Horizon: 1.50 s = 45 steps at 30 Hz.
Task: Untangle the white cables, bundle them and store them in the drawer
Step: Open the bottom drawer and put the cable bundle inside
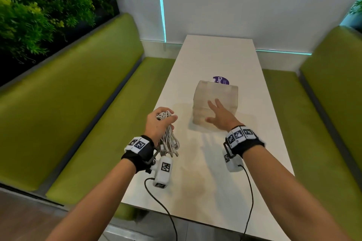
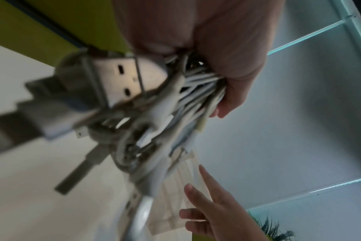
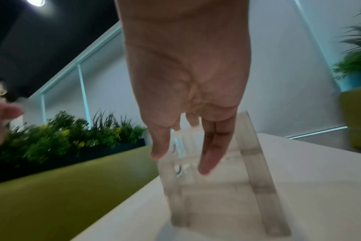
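Observation:
My left hand [image 1: 158, 124] grips a bundle of white cables [image 1: 170, 139] above the table's left edge; the plug ends hang down toward my wrist. In the left wrist view the cable bundle [image 2: 155, 117] fills the middle, with the left hand [image 2: 216, 65] curled round it. A translucent drawer unit [image 1: 215, 103] stands in the middle of the white table [image 1: 225, 182]. My right hand [image 1: 217, 116] is spread open in front of the unit's near face. In the right wrist view the right hand [image 3: 188, 114] has straight fingers over the blurred drawer unit [image 3: 216, 187]; contact cannot be told.
Green bench seats [image 1: 78, 103] run along both sides of the table. Plants [image 1: 39, 15] stand behind the left bench. A purple round sticker [image 1: 221, 80] lies on the table behind the drawer unit. A white wall closes the far end.

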Motion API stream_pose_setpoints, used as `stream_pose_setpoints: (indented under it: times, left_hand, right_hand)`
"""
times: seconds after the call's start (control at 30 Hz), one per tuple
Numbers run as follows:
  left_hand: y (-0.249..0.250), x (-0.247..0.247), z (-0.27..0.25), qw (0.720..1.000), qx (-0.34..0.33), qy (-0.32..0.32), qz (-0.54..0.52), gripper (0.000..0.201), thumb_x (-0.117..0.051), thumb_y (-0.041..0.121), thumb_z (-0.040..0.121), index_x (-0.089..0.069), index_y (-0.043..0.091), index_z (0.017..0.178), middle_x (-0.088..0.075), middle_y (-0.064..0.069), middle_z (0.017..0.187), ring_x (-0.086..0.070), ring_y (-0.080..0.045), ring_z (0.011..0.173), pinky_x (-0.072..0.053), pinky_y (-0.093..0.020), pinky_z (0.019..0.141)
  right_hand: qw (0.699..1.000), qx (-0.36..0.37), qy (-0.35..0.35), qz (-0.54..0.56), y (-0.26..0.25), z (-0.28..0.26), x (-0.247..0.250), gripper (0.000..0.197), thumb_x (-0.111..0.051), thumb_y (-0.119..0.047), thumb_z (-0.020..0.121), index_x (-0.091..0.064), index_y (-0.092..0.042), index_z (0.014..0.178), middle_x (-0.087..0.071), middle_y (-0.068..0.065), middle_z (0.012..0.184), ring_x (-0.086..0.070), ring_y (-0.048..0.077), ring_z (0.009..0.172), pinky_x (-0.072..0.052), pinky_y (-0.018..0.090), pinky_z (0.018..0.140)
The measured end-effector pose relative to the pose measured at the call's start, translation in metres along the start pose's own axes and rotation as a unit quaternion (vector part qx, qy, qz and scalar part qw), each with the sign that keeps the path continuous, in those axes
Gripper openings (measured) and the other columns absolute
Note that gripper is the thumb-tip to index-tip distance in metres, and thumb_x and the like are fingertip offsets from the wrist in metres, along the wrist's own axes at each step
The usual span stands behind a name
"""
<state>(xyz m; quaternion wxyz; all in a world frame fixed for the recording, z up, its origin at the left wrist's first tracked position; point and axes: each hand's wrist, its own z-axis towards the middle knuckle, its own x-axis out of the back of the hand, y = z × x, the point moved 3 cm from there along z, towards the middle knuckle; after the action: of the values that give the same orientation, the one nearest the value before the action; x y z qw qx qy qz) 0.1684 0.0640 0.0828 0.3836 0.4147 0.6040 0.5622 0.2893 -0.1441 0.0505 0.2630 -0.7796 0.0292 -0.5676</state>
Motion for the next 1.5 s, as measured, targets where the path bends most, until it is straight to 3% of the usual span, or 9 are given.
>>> stream_pose_setpoints:
  times: [0.13, 0.33, 0.47, 0.63, 0.73, 1.13, 1.23, 1.33, 1.5]
  left_hand:
    - [-0.003, 0.004, 0.002, 1.000, -0.002, -0.010, 0.028, 0.012, -0.073, 0.002, 0.077, -0.064, 0.009, 0.082, -0.055, -0.005, 0.067, -0.054, -0.015, 0.043, -0.049, -0.026, 0.049]
    - [-0.010, -0.002, -0.002, 0.996, -0.004, -0.042, 0.080, 0.012, -0.073, 0.003, 0.077, -0.065, 0.008, 0.085, -0.054, -0.008, 0.070, -0.052, -0.019, 0.048, -0.047, -0.023, 0.047]
    - [-0.017, -0.012, -0.004, 0.990, 0.004, -0.069, 0.121, 0.014, -0.073, 0.008, 0.077, -0.068, 0.011, 0.089, -0.056, -0.006, 0.072, -0.055, -0.019, 0.049, -0.048, -0.026, 0.050]
    - [-0.021, -0.030, -0.009, 0.982, 0.003, -0.101, 0.160, 0.016, -0.074, 0.012, 0.077, -0.068, 0.017, 0.091, -0.058, -0.004, 0.072, -0.057, -0.017, 0.048, -0.050, -0.027, 0.054]
    - [-0.024, -0.036, -0.014, 0.977, -0.001, -0.116, 0.178, 0.017, -0.074, 0.014, 0.077, -0.067, 0.018, 0.092, -0.060, -0.004, 0.072, -0.058, -0.016, 0.048, -0.050, -0.026, 0.053]
    - [-0.041, -0.031, -0.029, 0.978, 0.041, -0.126, 0.160, 0.034, -0.079, 0.025, 0.074, -0.064, 0.027, 0.104, -0.060, -0.004, 0.103, -0.062, -0.017, 0.059, -0.049, -0.026, 0.056]
    - [-0.040, -0.032, -0.033, 0.979, 0.043, -0.149, 0.130, 0.050, -0.077, 0.022, 0.078, -0.060, 0.034, 0.123, -0.061, 0.000, 0.106, -0.059, -0.012, 0.074, -0.051, -0.024, 0.064]
    - [-0.039, -0.033, -0.040, 0.975, 0.042, -0.161, 0.149, 0.036, -0.074, 0.023, 0.080, -0.067, 0.033, 0.114, -0.066, 0.000, 0.092, -0.059, -0.005, 0.058, -0.049, -0.021, 0.063]
    - [-0.044, -0.035, -0.042, 0.976, 0.052, -0.150, 0.147, 0.023, -0.075, 0.023, 0.079, -0.073, 0.028, 0.101, -0.069, -0.001, 0.090, -0.059, -0.005, 0.060, -0.048, -0.027, 0.069]
  right_hand:
    - [0.996, 0.030, 0.082, 0.019, 0.001, -0.018, -0.006, 0.059, -0.056, -0.039, 0.091, -0.034, -0.021, 0.142, -0.024, 0.004, 0.153, -0.052, 0.025, 0.120, -0.044, 0.041, 0.097]
    - [0.991, 0.044, 0.100, 0.072, 0.024, -0.066, 0.001, 0.037, -0.063, -0.049, 0.083, -0.057, -0.012, 0.080, -0.049, -0.006, 0.128, -0.054, 0.014, 0.109, -0.041, 0.031, 0.085]
    - [0.981, -0.017, 0.130, 0.140, 0.030, -0.096, 0.012, 0.053, -0.066, -0.062, 0.072, -0.051, -0.019, 0.099, -0.055, -0.005, 0.112, -0.053, 0.014, 0.097, -0.046, 0.036, 0.081]
    - [0.999, -0.031, 0.043, 0.010, 0.014, -0.113, -0.018, 0.082, -0.067, -0.062, 0.070, -0.030, -0.042, 0.141, -0.020, 0.003, 0.152, -0.031, 0.031, 0.136, -0.041, 0.044, 0.101]
    - [0.999, 0.009, 0.050, 0.004, 0.021, -0.119, -0.030, 0.061, -0.060, -0.036, 0.089, -0.032, -0.040, 0.143, -0.009, 0.004, 0.159, -0.028, 0.026, 0.141, -0.041, 0.037, 0.101]
    - [0.979, 0.110, -0.042, 0.166, 0.043, -0.125, -0.018, 0.060, -0.062, 0.000, 0.085, -0.051, -0.037, 0.131, -0.013, -0.011, 0.158, -0.034, 0.013, 0.139, -0.041, 0.026, 0.103]
    - [0.991, 0.077, 0.066, 0.082, 0.034, -0.135, -0.019, 0.057, -0.065, -0.003, 0.083, -0.049, -0.031, 0.131, -0.020, 0.000, 0.157, -0.032, 0.019, 0.139, -0.038, 0.030, 0.105]
    - [0.966, 0.056, 0.239, 0.081, 0.017, -0.165, -0.040, 0.037, -0.060, -0.005, 0.083, -0.058, -0.018, 0.117, -0.050, 0.007, 0.125, -0.050, 0.027, 0.114, -0.048, 0.039, 0.092]
    - [0.997, -0.019, -0.069, -0.022, 0.003, -0.168, -0.119, 0.046, -0.046, -0.020, 0.092, -0.042, -0.022, 0.137, -0.052, 0.009, 0.125, -0.053, 0.028, 0.111, -0.047, 0.037, 0.087]
